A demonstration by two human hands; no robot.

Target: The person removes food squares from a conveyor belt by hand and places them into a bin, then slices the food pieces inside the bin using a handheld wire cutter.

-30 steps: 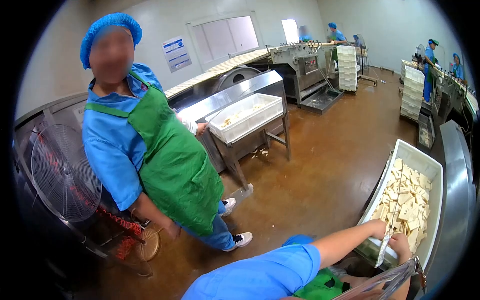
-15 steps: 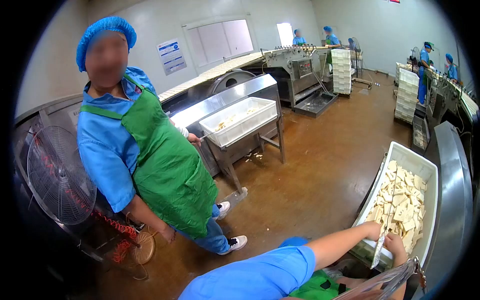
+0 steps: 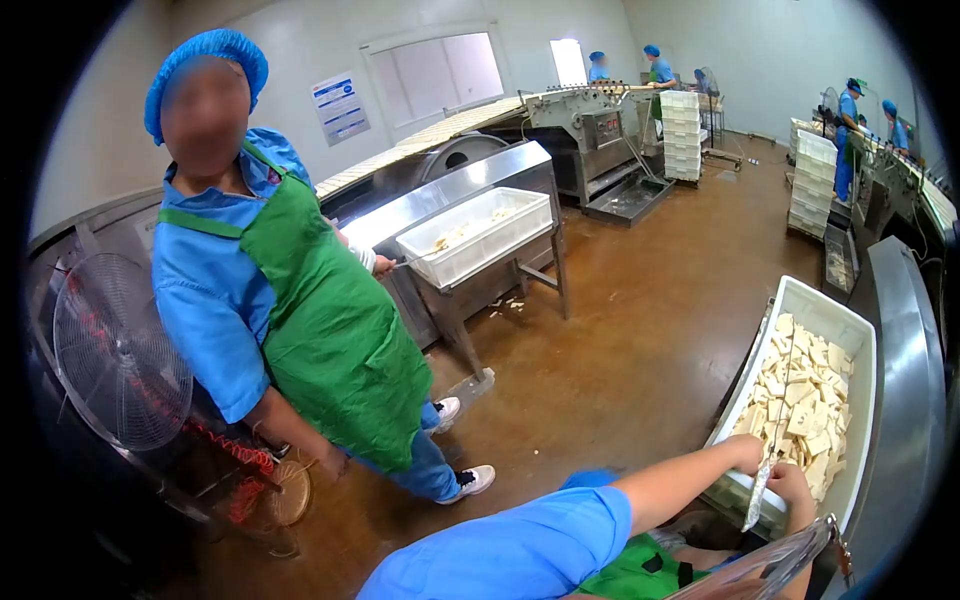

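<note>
A white plastic crate (image 3: 858, 400) at the lower right holds many flat, cream-coloured pieces (image 3: 800, 395). My left hand (image 3: 742, 453) is over the crate's near end with its fingers curled, and their tips are hidden. Close beside it, my right hand (image 3: 790, 484) is also curled at the near edge of the pieces. Whatever either hand grips cannot be made out. Between them slants a long thin tool with a pale wrapped handle (image 3: 757, 500); its narrow shaft reaches out over the pieces. Whether a hand grips this handle is unclear.
A co-worker in a green apron (image 3: 335, 320) stands at left, holding a thin tool at another white crate (image 3: 480, 250) on a metal stand. A fan (image 3: 122, 350) stands at far left. Stacked crates (image 3: 815, 185), conveyor machines (image 3: 590, 130) and other workers are farther back.
The view has shifted slightly. The co-worker's tool hand has moved a little up and left. My hands remain almost where they were at the crate's near end.
</note>
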